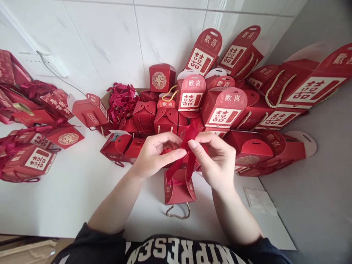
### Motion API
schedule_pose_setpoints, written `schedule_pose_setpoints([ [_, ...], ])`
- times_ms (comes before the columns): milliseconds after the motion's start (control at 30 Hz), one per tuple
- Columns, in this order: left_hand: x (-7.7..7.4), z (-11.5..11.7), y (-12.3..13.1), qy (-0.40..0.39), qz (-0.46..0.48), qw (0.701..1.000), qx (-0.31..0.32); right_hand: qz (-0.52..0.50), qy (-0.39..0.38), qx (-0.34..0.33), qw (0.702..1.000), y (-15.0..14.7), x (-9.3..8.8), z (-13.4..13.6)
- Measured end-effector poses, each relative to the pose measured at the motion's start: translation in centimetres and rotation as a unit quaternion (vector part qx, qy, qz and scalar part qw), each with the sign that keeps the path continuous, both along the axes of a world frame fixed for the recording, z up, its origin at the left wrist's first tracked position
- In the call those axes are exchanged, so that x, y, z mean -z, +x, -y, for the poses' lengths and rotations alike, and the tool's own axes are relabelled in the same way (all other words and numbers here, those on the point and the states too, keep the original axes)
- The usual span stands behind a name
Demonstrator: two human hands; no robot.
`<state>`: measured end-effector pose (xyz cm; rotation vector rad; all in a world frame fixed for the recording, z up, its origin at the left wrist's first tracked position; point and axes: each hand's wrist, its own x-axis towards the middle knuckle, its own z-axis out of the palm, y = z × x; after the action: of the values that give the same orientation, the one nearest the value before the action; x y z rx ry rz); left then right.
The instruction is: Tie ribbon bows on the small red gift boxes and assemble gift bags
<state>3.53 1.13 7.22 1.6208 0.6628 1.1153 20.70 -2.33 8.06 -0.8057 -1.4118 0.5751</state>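
Note:
Near the front of the white table stands a small red gift box (180, 196) with a twisted cord handle (178, 216) drooping toward me. A dark red ribbon (190, 134) rises from the box in two strands and crosses above it. My left hand (161, 154) pinches the ribbon between thumb and fingers from the left. From the right, my right hand (216, 157) pinches it too, with its thumb tip at the crossing. Both hands hover over the box without touching it. My fingers hide part of the ribbon.
Many red gift boxes (224, 110) are stacked behind my hands, against the tiled wall (170, 40). A heap of loose ribbons (122, 102) lies to their left. More boxes (38, 157) crowd the far left. A white paper (260, 201) lies at right, beside the grey wall (316, 190).

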Motion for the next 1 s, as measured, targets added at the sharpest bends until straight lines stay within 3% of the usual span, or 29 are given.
schedule_pose_setpoints([
  [67,0.4,-0.6,-0.6,0.032,-0.042,0.991,0.12,-0.041,-0.004,-0.019,0.999,0.3,-0.3,0.6],
  [167,1.9,-1.1,-1.1,0.047,-0.136,0.95,0.278,-0.069,0.013,-0.025,0.997,0.6,-0.9,1.5],
  [267,3.7,-0.7,-0.7,0.005,-0.203,0.916,0.345,-0.072,0.035,-0.034,0.996,0.8,-1.1,2.2],
  [433,6.1,0.2,0.1,0.031,-0.23,0.922,0.311,-0.076,0.038,-0.039,0.996,0.9,-0.9,2.6],
  [667,7.9,0.2,-0.4,0.033,-0.229,0.934,0.271,-0.079,0.053,-0.018,0.995,1.1,-0.3,2.3],
  [800,8.4,0.5,-0.8,-0.031,-0.201,0.943,0.264,-0.09,0.051,-0.001,0.995,1.4,0.0,1.8],
  [900,8.1,1.0,-0.8,-0.069,-0.212,0.95,0.217,-0.089,0.048,0.007,0.995,1.7,0.2,1.4],
  [1000,7.5,1.6,-0.7,-0.018,-0.253,0.954,0.159,-0.087,0.05,0.008,0.995,2.0,0.4,1.0],
])
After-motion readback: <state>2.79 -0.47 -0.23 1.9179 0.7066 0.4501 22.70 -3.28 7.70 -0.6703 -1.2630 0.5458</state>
